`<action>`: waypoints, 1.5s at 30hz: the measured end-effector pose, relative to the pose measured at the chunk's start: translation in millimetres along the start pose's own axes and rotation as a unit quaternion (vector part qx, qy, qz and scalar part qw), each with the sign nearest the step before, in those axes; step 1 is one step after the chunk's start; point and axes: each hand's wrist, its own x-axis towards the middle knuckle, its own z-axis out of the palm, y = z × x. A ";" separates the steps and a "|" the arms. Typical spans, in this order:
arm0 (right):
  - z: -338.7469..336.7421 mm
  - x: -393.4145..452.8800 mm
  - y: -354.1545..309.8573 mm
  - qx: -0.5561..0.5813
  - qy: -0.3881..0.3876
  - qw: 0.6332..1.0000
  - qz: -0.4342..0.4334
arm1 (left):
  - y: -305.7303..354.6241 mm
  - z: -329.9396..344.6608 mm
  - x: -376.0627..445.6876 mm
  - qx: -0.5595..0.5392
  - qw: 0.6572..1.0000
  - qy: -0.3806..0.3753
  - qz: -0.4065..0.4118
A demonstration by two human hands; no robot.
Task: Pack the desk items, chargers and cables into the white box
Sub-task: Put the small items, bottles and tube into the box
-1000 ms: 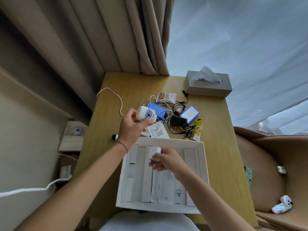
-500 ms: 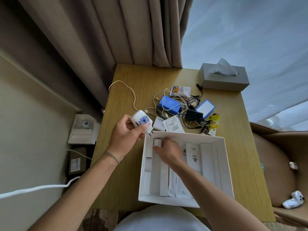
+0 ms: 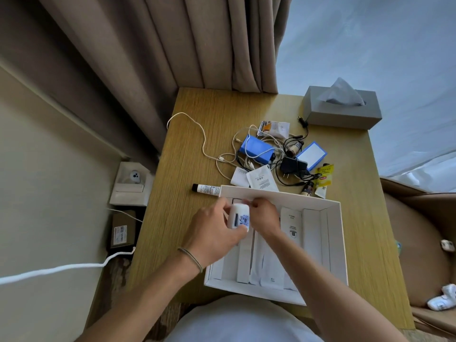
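The open white box [image 3: 336, 245] lies on the wooden desk [image 3: 187, 225] in front of me, lined with long white cartons. Over its far-left corner my left hand [image 3: 213, 234] grips a white charger with a blue print [image 3: 238, 217]. Right beside it, my right hand [image 3: 264, 217] curls its fingers on a small white item that is mostly hidden. Beyond the box lie a blue power bank [image 3: 256, 149], a white cable [image 3: 198, 134], a black adapter [image 3: 292, 166], a blue-edged case [image 3: 312, 155], white sachets [image 3: 262, 180] and a black-capped tube [image 3: 206, 189].
A grey tissue box [image 3: 341, 107] stands at the desk's far right corner. Curtains [image 3: 172, 45] hang behind. A yellow sachet [image 3: 324, 176] and small brown bottles [image 3: 307, 188] lie near the box. A tan armchair [image 3: 419, 243] is right of the desk; cartons [image 3: 130, 183] sit on the floor at left.
My left hand carried the printed charger from above the desk down and right, to the box's far-left corner. The right hand stayed at the box's far end; my view shifted.
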 end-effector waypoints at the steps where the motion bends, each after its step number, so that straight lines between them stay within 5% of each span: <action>1: -6.9 2.0 4.0 0.034 0.002 0.999 0.010 | 2.4 7.9 -1.0 0.014 1.000 -0.013 0.001; 14: -50.0 -17.1 30.0 0.161 -0.058 0.985 0.015 | -9.3 88.9 18.8 0.242 0.967 -0.049 -0.062; 32: -82.8 -32.0 -2.1 0.125 -0.054 0.985 -0.104 | -13.8 102.1 24.9 0.248 0.965 -0.055 -0.067; 37: -101.7 -10.6 -46.9 0.024 0.029 0.980 -0.196 | 10.9 68.5 14.8 0.218 0.975 0.027 0.037; 45: -70.7 67.3 -89.9 -0.300 -0.107 0.919 -0.234 | 18.5 -12.7 28.7 0.180 0.961 0.159 0.135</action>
